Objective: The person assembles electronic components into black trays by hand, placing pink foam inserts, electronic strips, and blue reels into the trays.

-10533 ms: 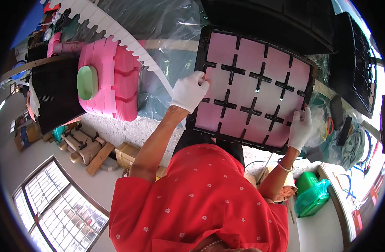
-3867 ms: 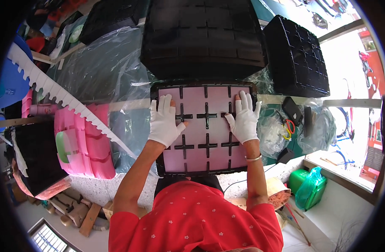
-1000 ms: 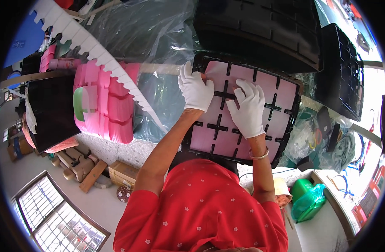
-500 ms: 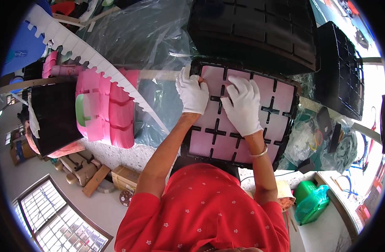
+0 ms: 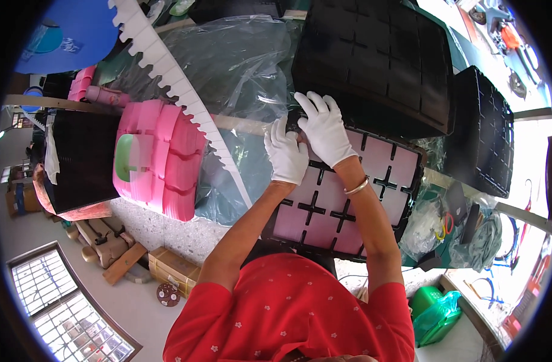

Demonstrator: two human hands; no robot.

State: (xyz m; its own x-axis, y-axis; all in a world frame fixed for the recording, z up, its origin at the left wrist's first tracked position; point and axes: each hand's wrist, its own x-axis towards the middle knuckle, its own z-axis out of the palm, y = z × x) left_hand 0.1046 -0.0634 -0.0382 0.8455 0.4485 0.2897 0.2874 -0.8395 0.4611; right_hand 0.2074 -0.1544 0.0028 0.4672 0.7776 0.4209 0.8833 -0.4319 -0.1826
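A black divided tray [image 5: 410, 202] with cross-shaped ribs lies in front of me, pale pink sheets [image 5: 297, 224] filling its compartments. Both my hands wear white gloves and are at its far left corner. My left hand [image 5: 287, 155] has its fingers curled at that corner, a bare thumb tip showing; what they hold, if anything, is hidden. Just right of it, my right hand [image 5: 325, 128] reaches over the tray's far edge with its fingers stretched and apart, nothing visible in them. Beyond the right hand stands a large black ribbed crate-like block [image 5: 372, 66].
On the left are stacked pink pieces [image 5: 179, 163] with a green handle-like part [image 5: 125, 158], and a long white notched strip [image 5: 185, 90]. Clear plastic sheeting [image 5: 227, 66] covers the table. Another black block [image 5: 484, 133], plastic bags [image 5: 423, 220] and scissors [image 5: 446, 224] sit at right.
My right hand has moved from over the middle of the tray to its far left corner, beside my left hand. The left hand stays near that corner. The whole view has shifted slightly.
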